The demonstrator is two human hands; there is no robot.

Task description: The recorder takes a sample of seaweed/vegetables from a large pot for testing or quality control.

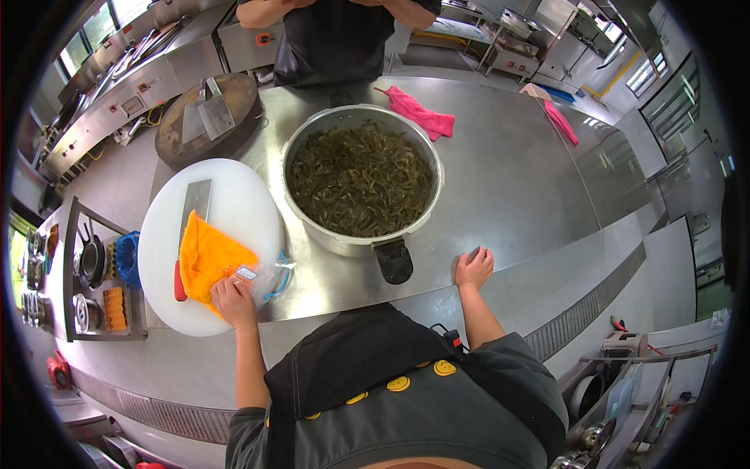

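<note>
My left hand (234,303) lies with bent fingers on an orange cloth (210,252), beside a clear plastic bag (266,275) with a label; whether it grips either is hidden. Beneath these is a round white cutting board (167,228). A cleaver, its blade (197,200) bare and its red handle (180,283) showing, lies partly under the cloth. My right hand (474,267) rests at the steel table's near edge, fingers loosely curled and nothing visible in it. Between my hands, farther in, a large metal pot (343,249) holds dark green shredded seaweed-like strips (360,179). Its black handle (394,261) points towards me.
Two cleavers (210,117) lie on a round wooden chopping block (176,135) at the far left. Pink cloths (419,111) (561,122) lie on the steel table (515,182). Across it stands a person in a dark apron (334,44). A shelf rack (105,337) with pans is at left.
</note>
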